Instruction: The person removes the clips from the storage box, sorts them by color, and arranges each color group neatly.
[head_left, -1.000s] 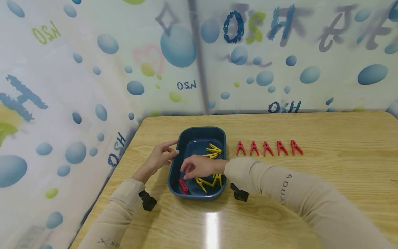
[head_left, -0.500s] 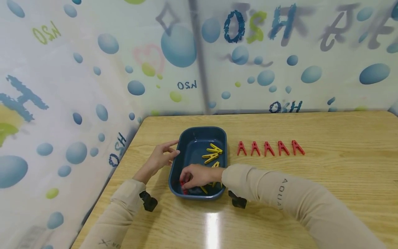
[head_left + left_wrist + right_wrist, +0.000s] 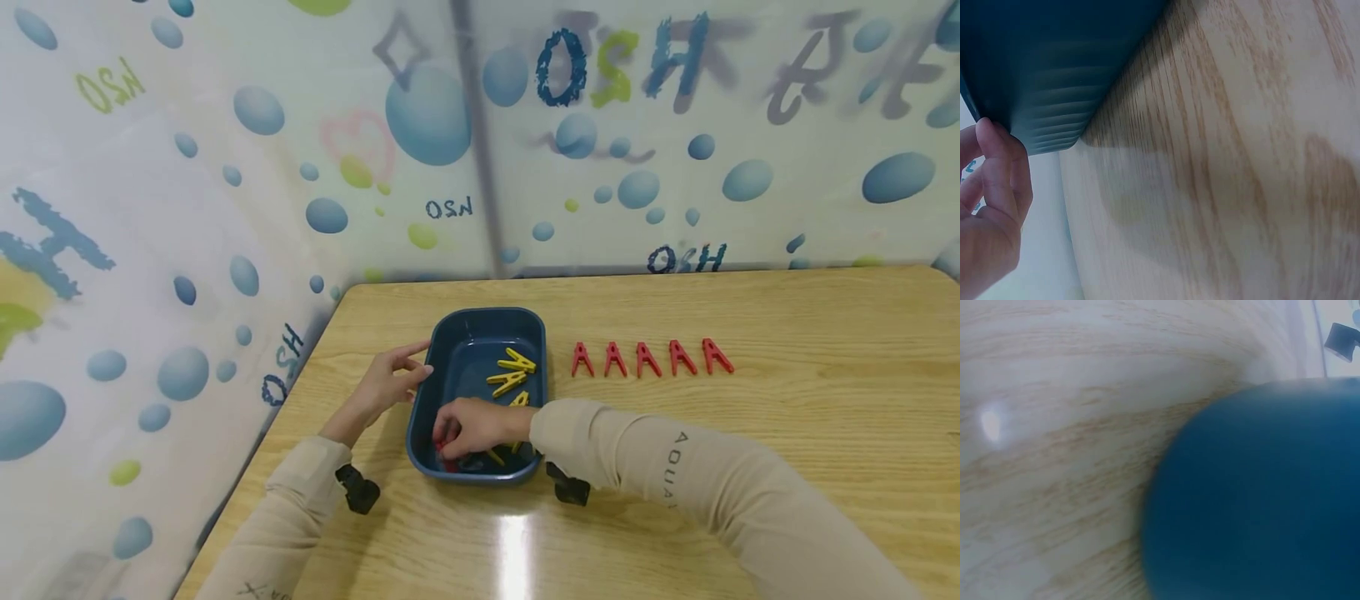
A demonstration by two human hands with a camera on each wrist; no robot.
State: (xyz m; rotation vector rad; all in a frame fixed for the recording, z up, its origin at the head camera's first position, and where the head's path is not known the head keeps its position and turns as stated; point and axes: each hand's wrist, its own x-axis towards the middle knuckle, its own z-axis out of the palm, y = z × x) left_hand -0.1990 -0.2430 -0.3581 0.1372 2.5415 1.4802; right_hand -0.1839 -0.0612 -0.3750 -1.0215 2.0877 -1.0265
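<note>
Overhead, bubble-print curtain (image 3: 225, 167) walls wooden table (image 3: 787, 433)

We see a wooden table (image 3: 750, 433) that looks smooth and shiny, with a bright spot of light on it. The dark blue tub (image 3: 480, 325) looks like smooth plastic. The red pegs (image 3: 648, 358) and yellow pegs (image 3: 510, 372) look like plastic too.

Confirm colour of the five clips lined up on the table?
Red; the row of clips right of the blue tub shows best in the head view.
</note>
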